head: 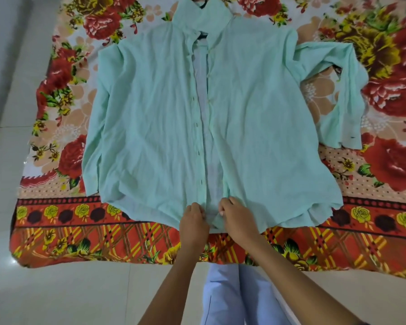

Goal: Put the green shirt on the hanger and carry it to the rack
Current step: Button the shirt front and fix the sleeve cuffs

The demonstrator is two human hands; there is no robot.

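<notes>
A pale green long-sleeved shirt [155,109] lies flat, front up, on a floral blanket [63,214]. Its front is unbuttoned, with a narrow gap down the middle. A dark hanger [201,36] sits inside it, showing only at the neck opening and above the collar. The right sleeve is folded out and down at the right side. My left hand [193,220] pinches the left front edge at the bottom hem. My right hand [236,218] pinches the right front edge beside it. The two hands are a few centimetres apart.
The blanket, red and orange with large flowers, is spread on a pale tiled floor [85,294]. My legs in light blue trousers [234,296] are at the bottom centre, just in front of the blanket's near edge. No rack is in view.
</notes>
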